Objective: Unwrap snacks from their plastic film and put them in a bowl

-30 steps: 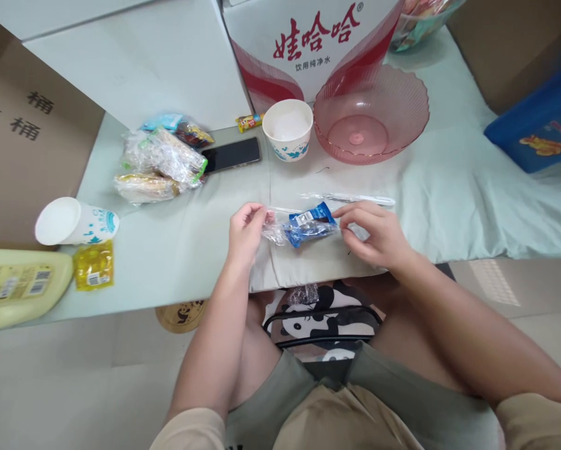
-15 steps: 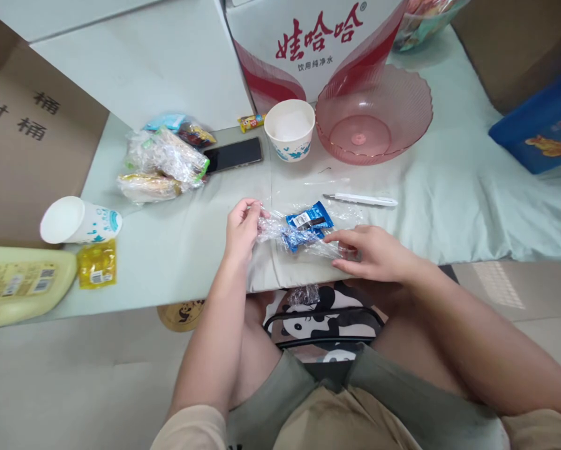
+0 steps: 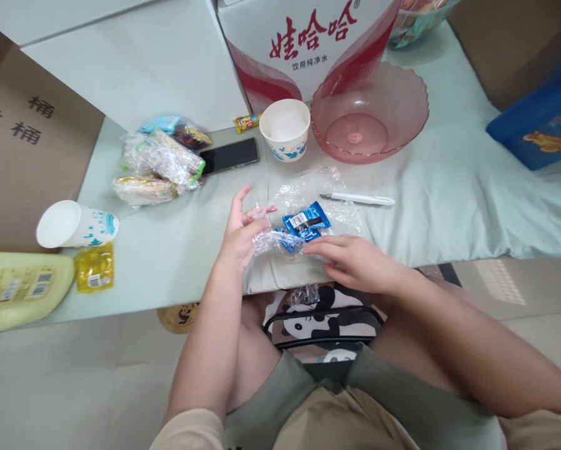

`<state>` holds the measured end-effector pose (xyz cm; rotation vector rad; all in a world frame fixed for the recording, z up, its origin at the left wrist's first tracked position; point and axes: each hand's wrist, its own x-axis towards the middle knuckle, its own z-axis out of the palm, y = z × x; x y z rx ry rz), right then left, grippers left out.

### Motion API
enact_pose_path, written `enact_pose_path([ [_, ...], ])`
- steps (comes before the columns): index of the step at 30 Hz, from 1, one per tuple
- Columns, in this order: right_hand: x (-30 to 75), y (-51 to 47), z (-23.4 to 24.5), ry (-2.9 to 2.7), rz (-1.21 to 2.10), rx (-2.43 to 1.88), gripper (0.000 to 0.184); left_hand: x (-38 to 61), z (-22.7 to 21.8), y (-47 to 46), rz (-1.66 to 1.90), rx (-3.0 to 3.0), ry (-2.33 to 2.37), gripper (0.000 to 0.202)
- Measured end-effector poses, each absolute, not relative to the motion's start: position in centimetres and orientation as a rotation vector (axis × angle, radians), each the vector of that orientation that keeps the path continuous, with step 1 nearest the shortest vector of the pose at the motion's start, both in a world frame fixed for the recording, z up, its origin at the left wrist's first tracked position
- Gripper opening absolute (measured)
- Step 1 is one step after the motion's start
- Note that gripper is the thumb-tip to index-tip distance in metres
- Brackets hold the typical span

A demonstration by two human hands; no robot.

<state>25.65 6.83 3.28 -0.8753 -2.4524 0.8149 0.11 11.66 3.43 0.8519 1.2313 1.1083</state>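
Observation:
Clear crinkled plastic wrap (image 3: 273,242) lies bunched near the table's front edge, with blue snack packets (image 3: 307,219) lying in and on it. My left hand (image 3: 242,234) is at the wrap's left side, the index finger raised and the other fingers curled about the film. From the right, my right hand (image 3: 355,259) reaches in, its fingertips pinching at the wrap just below the packets; the thumb is partly hidden. A white utility knife (image 3: 362,199) lies just beyond the packets, its blade end to the left.
Behind stand a paper cup (image 3: 287,134) and a pink ribbed bowl (image 3: 369,125). Farther left are a phone (image 3: 231,156), wrapped snacks (image 3: 161,162), a tipped paper cup (image 3: 92,226), a yellow packet (image 3: 95,269) and a pale yellow jug (image 3: 22,287). A white carton (image 3: 303,44) stands at the back.
My right hand has moved left, closer to the packets. My left index finger has lifted and its fingers have spread. The wrap is more bunched toward the left.

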Motion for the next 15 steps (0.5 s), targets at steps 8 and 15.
enact_pose_path([
  [8,25.3,6.2,3.9,-2.516,1.048,-0.651,0.038,0.4,3.8,12.4,1.206,0.639,1.33,0.076],
  [15,25.6,5.6,5.8,-2.503,1.305,-0.624,0.023,0.5,3.8,12.4,1.209,0.658,1.472,0.062],
])
